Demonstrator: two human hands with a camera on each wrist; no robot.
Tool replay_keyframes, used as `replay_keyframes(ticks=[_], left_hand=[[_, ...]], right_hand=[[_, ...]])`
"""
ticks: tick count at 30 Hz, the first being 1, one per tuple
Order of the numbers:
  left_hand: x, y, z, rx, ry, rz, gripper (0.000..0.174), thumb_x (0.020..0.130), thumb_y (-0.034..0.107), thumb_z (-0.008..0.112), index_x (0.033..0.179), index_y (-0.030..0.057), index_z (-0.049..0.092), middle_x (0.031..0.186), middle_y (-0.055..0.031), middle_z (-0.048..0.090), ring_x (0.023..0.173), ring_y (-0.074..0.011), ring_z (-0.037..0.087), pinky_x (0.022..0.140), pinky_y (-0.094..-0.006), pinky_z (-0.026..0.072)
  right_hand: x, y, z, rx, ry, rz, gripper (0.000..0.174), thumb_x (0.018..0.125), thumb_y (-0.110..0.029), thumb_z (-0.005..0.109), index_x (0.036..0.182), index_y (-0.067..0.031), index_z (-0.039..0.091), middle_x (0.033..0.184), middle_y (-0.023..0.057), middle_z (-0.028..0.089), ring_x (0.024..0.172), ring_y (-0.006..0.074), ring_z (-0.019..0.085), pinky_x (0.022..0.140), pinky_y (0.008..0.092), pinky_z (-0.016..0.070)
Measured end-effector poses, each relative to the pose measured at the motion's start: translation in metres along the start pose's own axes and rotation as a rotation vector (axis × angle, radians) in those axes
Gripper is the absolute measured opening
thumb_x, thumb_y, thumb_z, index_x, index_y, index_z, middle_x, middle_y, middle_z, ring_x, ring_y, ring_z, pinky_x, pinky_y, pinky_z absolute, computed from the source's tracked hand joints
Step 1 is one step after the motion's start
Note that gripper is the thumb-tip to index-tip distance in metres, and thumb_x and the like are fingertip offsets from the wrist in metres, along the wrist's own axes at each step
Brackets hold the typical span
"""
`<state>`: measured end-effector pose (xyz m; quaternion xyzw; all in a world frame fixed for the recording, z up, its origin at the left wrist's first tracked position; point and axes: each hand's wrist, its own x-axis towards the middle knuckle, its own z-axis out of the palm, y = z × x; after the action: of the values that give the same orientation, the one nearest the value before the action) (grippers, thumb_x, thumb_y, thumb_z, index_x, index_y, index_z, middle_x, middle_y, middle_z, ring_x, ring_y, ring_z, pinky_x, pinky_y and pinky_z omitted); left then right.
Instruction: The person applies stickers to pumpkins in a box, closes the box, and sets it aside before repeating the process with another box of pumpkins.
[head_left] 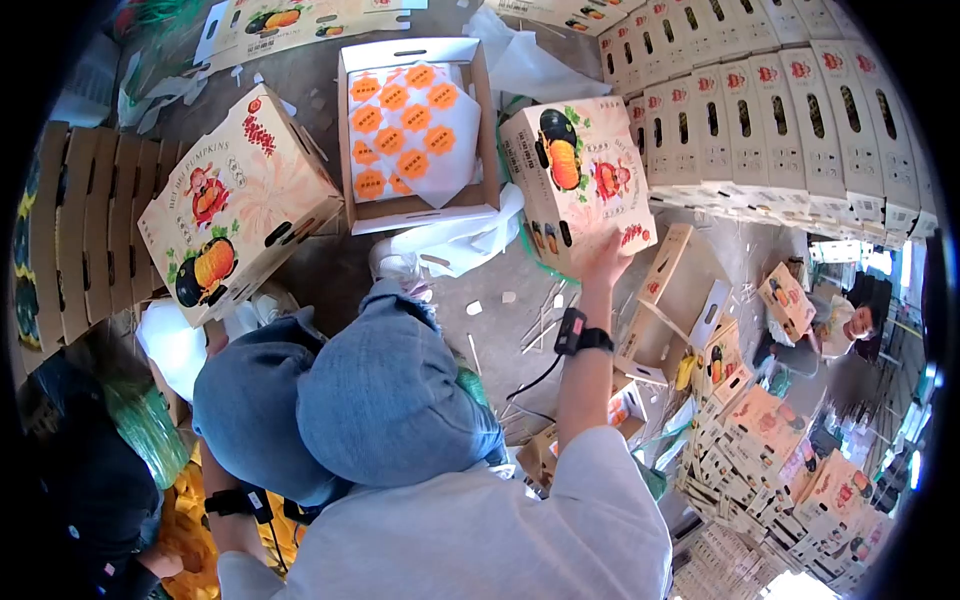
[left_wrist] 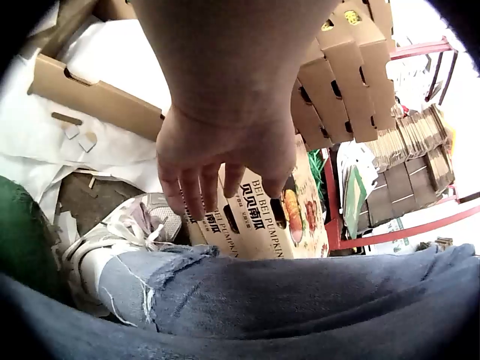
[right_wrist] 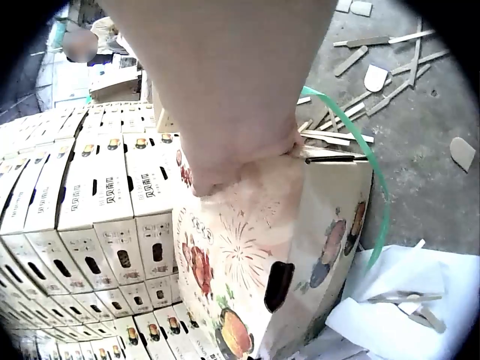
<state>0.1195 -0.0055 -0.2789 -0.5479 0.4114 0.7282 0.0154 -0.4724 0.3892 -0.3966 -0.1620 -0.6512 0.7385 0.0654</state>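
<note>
My right hand (head_left: pixel 603 262) grips the near end of a pumpkin box (head_left: pixel 590 150), a cream carton printed with pumpkins and a red figure. In the right wrist view its fingers bend over the carton's edge beside the printed face. The left hand (left_wrist: pixel 225 146) hangs with fingers extended over a second pumpkin box (left_wrist: pixel 274 229), in front of its lettered side. From the head view that hand is mostly hidden behind my knee and the tilted box (head_left: pixel 235 200). Between the two cartons lies an open box (head_left: pixel 358 222) lined with white paper (head_left: pixel 440 165) bearing orange stickers.
Rows of packed cartons (head_left: pixel 750 120) stand along the right. Brown cartons (head_left: pixel 100 220) are stacked at the left. An empty tray (head_left: pixel 680 265), wood sticks (head_left: pixel 545 320) and white sheeting (head_left: pixel 460 245) lie on the floor. Another person (head_left: pixel 835 325) is at far right.
</note>
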Motion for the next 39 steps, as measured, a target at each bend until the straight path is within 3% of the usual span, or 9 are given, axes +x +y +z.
replay_keyframes(ticks=[9, 13, 20, 29, 31, 32, 35, 37, 39], left_hand=[[-0.009, -0.008, -0.001, 0.001, 0.0, -0.022, 0.049, 0.092, 0.034, 0.043, 0.134, 0.0084, 0.041, 0.12, -0.0096, 0.052, 0.108, -0.0198, 0.05, 0.092, -0.0335, 0.041], [-0.009, -0.012, 0.004, 0.001, 0.014, -0.043, 0.049, 0.091, 0.033, 0.043, 0.133, 0.0083, 0.041, 0.12, -0.0096, 0.052, 0.108, -0.0197, 0.05, 0.092, -0.0333, 0.041], [-0.001, -0.009, 0.011, 0.014, 0.013, -0.016, 0.048, 0.091, 0.032, 0.043, 0.133, 0.0081, 0.042, 0.119, -0.0095, 0.052, 0.108, -0.0196, 0.049, 0.092, -0.0329, 0.0409], [0.003, 0.001, 0.021, 0.013, 0.078, 0.175, 0.048, 0.091, 0.031, 0.043, 0.133, 0.0079, 0.042, 0.119, -0.0094, 0.052, 0.108, -0.0194, 0.049, 0.092, -0.0325, 0.0408], [0.002, 0.011, 0.02, -0.094, 0.166, 0.231, 0.047, 0.094, 0.038, 0.046, 0.129, 0.0077, 0.045, 0.112, -0.0085, 0.056, 0.103, -0.0179, 0.053, 0.09, -0.0324, 0.0421], [0.007, 0.02, 0.02, -0.128, 0.236, 0.292, 0.045, 0.094, 0.038, 0.047, 0.127, 0.0073, 0.048, 0.109, -0.0077, 0.057, 0.102, -0.0167, 0.053, 0.089, -0.0312, 0.0423], [0.028, 0.045, -0.001, -0.085, 0.461, 0.505, 0.046, 0.094, 0.039, 0.046, 0.126, 0.0071, 0.048, 0.111, -0.0076, 0.057, 0.105, -0.0172, 0.053, 0.091, -0.032, 0.041], [0.062, 0.059, -0.016, -0.162, 0.479, 0.471, 0.05, 0.094, 0.044, 0.043, 0.131, 0.0095, 0.044, 0.119, -0.0096, 0.054, 0.113, -0.02, 0.049, 0.093, -0.0347, 0.0394], [0.108, 0.071, -0.025, -0.331, 0.404, 0.334, 0.053, 0.096, 0.046, 0.034, 0.133, 0.0086, 0.04, 0.125, -0.0107, 0.051, 0.116, -0.0217, 0.048, 0.098, -0.0378, 0.038]], right_hand=[[0.026, 0.013, -0.037, 0.214, -0.33, 0.332, 0.067, 0.091, -0.03, 0.054, 0.143, -0.0223, 0.012, 0.141, 0.0079, 0.032, 0.124, 0.0272, 0.041, 0.097, 0.0454, 0.0416], [-0.043, -0.009, 0.006, 0.079, -0.109, 0.168, 0.07, 0.091, -0.033, 0.053, 0.143, -0.021, 0.008, 0.143, 0.0093, 0.029, 0.124, 0.0277, 0.041, 0.098, 0.0456, 0.0417], [-0.044, -0.017, 0.015, -0.092, 0.019, 0.083, 0.069, 0.09, -0.031, 0.056, 0.142, -0.0161, 0.013, 0.141, 0.01, 0.032, 0.121, 0.0249, 0.043, 0.096, 0.0415, 0.0424], [-0.009, 0.02, -0.025, -0.119, -0.159, 0.126, 0.072, 0.089, -0.032, 0.058, 0.142, -0.0102, 0.014, 0.141, 0.0144, 0.031, 0.123, 0.0293, 0.04, 0.1, 0.0436, 0.038], [-0.015, 0.017, -0.015, -0.479, -0.055, -0.158, 0.074, 0.088, -0.03, 0.059, 0.142, -0.0055, 0.015, 0.139, 0.0183, 0.032, 0.123, 0.0323, 0.039, 0.101, 0.0466, 0.0358], [-0.019, 0.001, -0.002, -0.792, 0.052, -0.47, 0.073, 0.088, -0.028, 0.06, 0.141, -0.0025, 0.017, 0.138, 0.0204, 0.033, 0.123, 0.0337, 0.039, 0.102, 0.0479, 0.0346], [-0.063, -0.056, 0.064, -1.013, -0.151, -0.994, 0.061, 0.086, -0.015, 0.06, 0.135, 0.0069, 0.031, 0.134, 0.0239, 0.04, 0.123, 0.0327, 0.041, 0.099, 0.0448, 0.0365], [-0.126, -0.063, 0.134, -0.654, -0.744, -0.581, 0.054, 0.089, -0.015, 0.054, 0.135, 0.0043, 0.033, 0.133, 0.019, 0.044, 0.118, 0.025, 0.045, 0.097, 0.0378, 0.0386], [-0.175, -0.05, 0.192, -0.638, -1.157, -0.307, 0.056, 0.092, -0.021, 0.053, 0.139, -0.0015, 0.031, 0.136, 0.0154, 0.042, 0.115, 0.0203, 0.045, 0.098, 0.0331, 0.0369]])
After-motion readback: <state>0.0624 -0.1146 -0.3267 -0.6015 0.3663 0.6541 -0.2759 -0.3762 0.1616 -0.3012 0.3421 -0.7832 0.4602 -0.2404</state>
